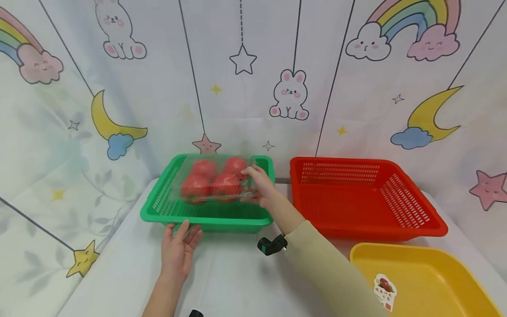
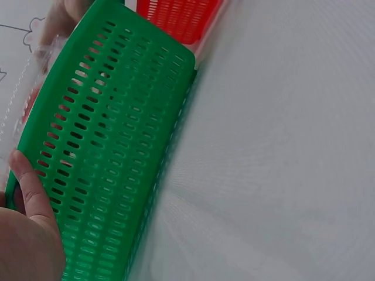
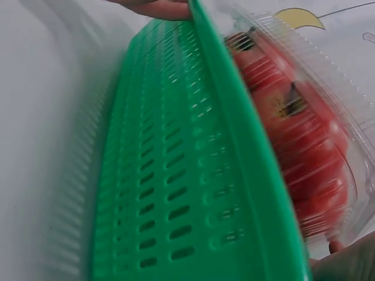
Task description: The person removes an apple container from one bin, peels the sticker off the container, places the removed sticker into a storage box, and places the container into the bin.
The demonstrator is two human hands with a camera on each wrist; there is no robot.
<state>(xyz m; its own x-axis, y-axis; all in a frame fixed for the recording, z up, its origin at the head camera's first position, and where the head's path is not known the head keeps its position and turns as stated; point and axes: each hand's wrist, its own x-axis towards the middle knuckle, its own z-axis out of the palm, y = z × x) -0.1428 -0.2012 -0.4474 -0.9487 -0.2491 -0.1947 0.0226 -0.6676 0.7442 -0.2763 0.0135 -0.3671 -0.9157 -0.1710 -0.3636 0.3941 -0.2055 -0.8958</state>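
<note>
A clear plastic box [image 1: 215,178] of red, round fruits [image 3: 293,111] with dark stems is tilted over the green basket [image 1: 206,222]. My right hand [image 1: 259,187] grips the box by its right end, thumb on top. At the basket's front, my left hand [image 1: 177,251] touches the rim with fairly straight fingers. One left finger [image 2: 32,190] lies against the slotted outer wall in the left wrist view. Only the edge of my right hand [image 3: 345,263] shows in the right wrist view. Whether the box touches the basket's floor is hidden.
A red basket [image 1: 332,215] stands right of the green one. Nearer on the right is a yellow tray [image 1: 420,281] with a fruit sticker [image 1: 385,290]. White cloth [image 1: 233,273] covers the table, and a patterned curtain [image 1: 245,105] hangs behind.
</note>
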